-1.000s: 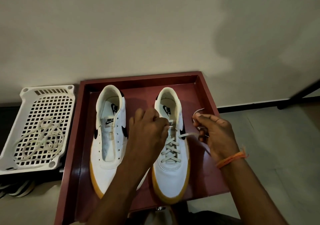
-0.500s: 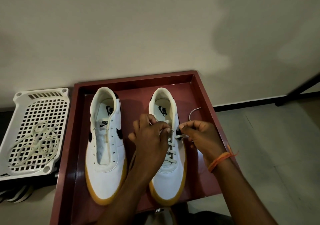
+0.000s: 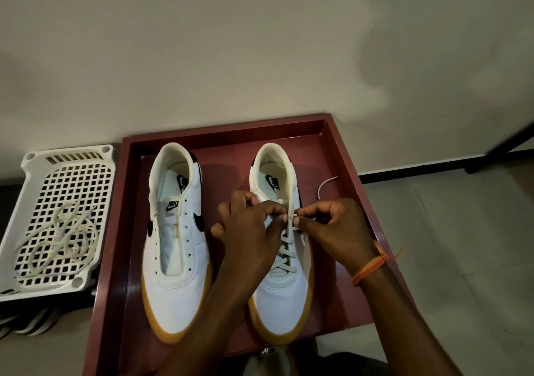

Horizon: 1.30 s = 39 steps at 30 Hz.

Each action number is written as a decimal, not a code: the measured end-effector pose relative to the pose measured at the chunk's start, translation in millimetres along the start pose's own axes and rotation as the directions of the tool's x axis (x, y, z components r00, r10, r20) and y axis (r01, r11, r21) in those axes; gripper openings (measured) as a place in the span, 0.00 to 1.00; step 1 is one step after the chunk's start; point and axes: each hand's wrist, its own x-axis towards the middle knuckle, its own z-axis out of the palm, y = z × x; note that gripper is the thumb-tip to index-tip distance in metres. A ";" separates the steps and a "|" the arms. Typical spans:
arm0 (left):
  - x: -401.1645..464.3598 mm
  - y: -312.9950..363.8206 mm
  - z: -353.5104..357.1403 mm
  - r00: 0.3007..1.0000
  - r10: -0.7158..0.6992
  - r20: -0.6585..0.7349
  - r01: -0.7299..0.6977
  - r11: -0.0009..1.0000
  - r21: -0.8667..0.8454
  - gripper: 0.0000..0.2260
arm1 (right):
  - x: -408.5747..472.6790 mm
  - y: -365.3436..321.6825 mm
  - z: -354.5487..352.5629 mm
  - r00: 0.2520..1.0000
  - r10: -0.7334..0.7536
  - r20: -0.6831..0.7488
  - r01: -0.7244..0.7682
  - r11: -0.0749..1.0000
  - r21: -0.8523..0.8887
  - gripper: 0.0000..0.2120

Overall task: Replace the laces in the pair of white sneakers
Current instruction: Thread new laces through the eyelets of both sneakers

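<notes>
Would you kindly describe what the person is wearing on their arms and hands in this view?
Both forearms are bare, with no sleeves in view, and neither the left hand nor the right hand is gloved. The only thing worn is an orange thread band around the right wrist, with loose ends sticking out to the side. No rings or watch show.

Two white gum-soled sneakers stand side by side mid-frame. The left sneaker is unlaced. The right sneaker is part-laced with a pale lace.

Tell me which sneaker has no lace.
The left sneaker in the red tray: its eyelets are empty, while the right sneaker is part-laced.
</notes>
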 end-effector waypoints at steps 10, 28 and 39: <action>2.7 1.9 -15.7 0.995 0.007 0.099 -0.017 0.994 0.105 0.06 | 3.7 -2.0 -6.5 0.985 0.170 0.036 -0.173 0.935 0.309 0.05; 24.1 -21.1 -41.1 0.937 0.330 0.111 -0.329 0.944 -0.028 0.20 | 6.5 4.4 7.6 0.995 0.096 -0.010 -0.090 0.960 0.264 0.10; 30.1 -35.0 -46.7 0.921 0.368 0.124 -0.341 0.920 -0.194 0.30 | 16.0 26.6 -28.7 0.923 -0.190 -0.336 0.162 0.981 -0.109 0.06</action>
